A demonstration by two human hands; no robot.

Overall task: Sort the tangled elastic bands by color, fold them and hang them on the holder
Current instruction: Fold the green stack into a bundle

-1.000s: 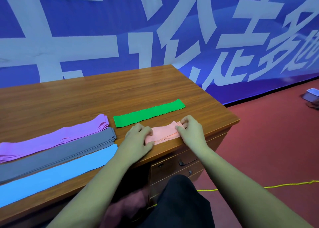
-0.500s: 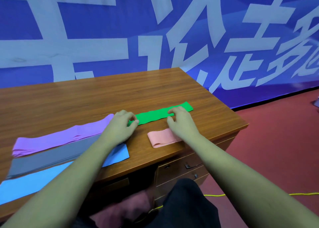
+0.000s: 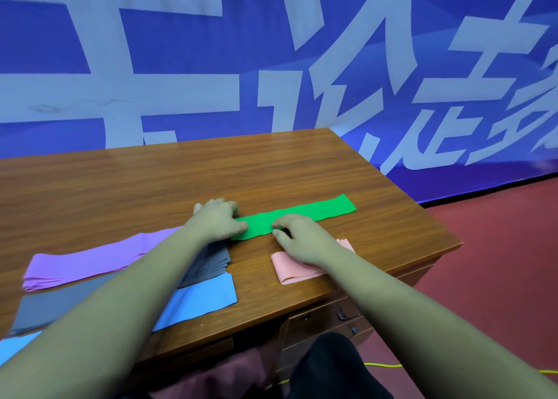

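A green elastic band (image 3: 314, 213) lies flat across the wooden desk (image 3: 151, 181). My left hand (image 3: 216, 220) covers its left end, thumb on top and fingers curled over the far edge. My right hand (image 3: 297, 238) pinches the band's near edge around its middle. A folded pink band (image 3: 288, 273) lies just under my right wrist near the desk's front edge. To the left lie a purple band (image 3: 87, 262), a grey band (image 3: 57, 303) and a blue band (image 3: 202, 297), side by side. No holder is in view.
A blue banner (image 3: 271, 66) with large white characters stands behind the desk. The desk's right edge drops to red floor (image 3: 498, 262), where a yellow cord (image 3: 383, 366) runs. Drawers (image 3: 326, 320) sit under the front edge.
Both hands left the folded pink band and moved up onto the green band. They now grip its left end and middle. The view has shifted closer.
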